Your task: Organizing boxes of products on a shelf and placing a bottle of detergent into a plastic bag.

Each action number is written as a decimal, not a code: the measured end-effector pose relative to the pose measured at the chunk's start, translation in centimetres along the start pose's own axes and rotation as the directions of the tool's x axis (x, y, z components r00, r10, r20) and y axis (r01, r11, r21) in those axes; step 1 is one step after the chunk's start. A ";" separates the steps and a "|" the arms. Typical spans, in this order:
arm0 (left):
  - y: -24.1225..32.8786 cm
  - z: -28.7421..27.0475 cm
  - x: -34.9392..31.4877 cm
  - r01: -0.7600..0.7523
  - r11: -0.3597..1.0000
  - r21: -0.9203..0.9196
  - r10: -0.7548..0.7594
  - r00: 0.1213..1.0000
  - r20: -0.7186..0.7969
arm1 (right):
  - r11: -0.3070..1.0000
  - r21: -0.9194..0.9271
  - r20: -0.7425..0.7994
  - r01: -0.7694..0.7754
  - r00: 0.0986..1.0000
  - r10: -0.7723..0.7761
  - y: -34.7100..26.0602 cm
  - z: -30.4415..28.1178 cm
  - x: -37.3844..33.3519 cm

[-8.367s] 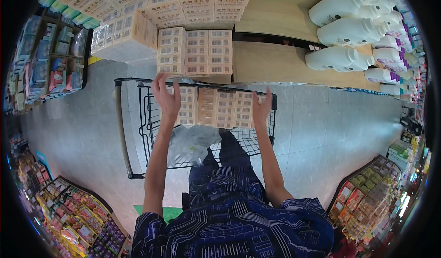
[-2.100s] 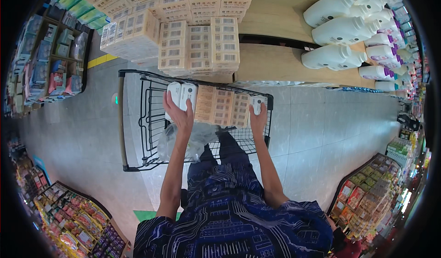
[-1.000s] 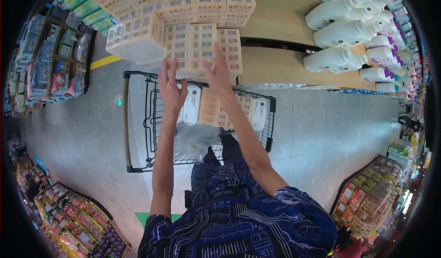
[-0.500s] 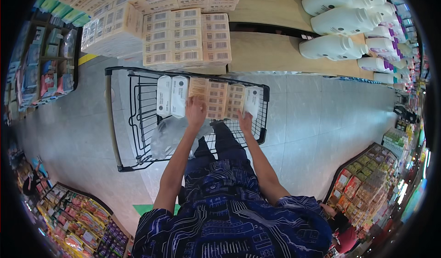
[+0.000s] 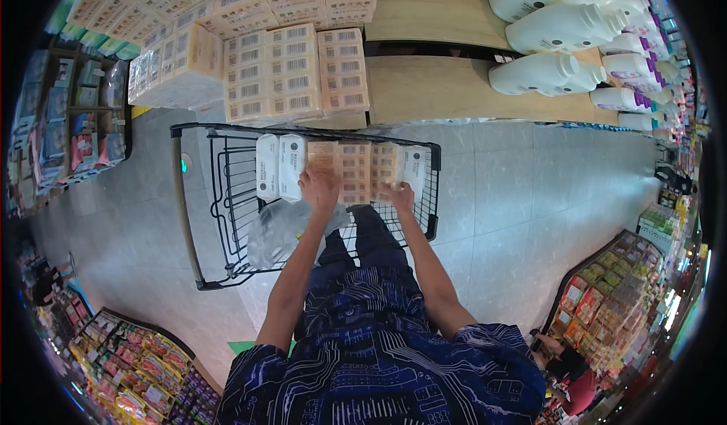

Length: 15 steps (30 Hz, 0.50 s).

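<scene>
Grey floor [image 5: 515, 198], hands [image 5: 321, 189] [image 5: 402, 196] seemingly on packs [image 5: 354, 169]

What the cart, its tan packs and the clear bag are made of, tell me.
Cart: likely coated metal, satin black, by its thin wires. Tan packs: smooth printed paper or plastic; flat faces leave it open. Bag: thin, glossy plastic, apparently, by its see-through crinkles and highlights.

tan barcoded packs [image 5: 354, 174] — three columns; side by side; inside black wire cart [image 5: 435, 158]; between white containers [image 5: 292, 169]
</scene>
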<state>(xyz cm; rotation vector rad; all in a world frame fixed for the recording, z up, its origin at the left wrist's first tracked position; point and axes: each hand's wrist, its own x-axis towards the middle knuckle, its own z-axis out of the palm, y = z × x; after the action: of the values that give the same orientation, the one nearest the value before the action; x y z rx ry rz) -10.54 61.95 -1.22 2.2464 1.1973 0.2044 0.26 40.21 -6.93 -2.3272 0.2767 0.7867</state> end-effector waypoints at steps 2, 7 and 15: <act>1.0 -0.6 0.1 0.154 0.987 0.050 -0.159 0.981 0.114 | 1.000 -0.009 0.037 -0.005 0.999 0.005 1.4 -0.5 1.5; -1.9 -1.2 -2.0 0.215 0.974 -0.066 -0.206 0.971 0.121 | 0.993 0.091 -0.018 0.072 0.997 -0.071 -1.5 -3.3 -2.9; -0.1 -3.4 -2.6 0.265 0.962 -0.069 -0.231 0.920 0.316 | 0.923 0.382 0.083 0.046 0.993 -0.084 -9.2 -12.8 -7.8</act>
<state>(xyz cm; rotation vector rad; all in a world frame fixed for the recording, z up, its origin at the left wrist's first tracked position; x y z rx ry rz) -13.43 61.31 1.85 1.9211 1.2522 -0.1687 3.50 38.85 10.30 -1.9179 0.2799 0.7385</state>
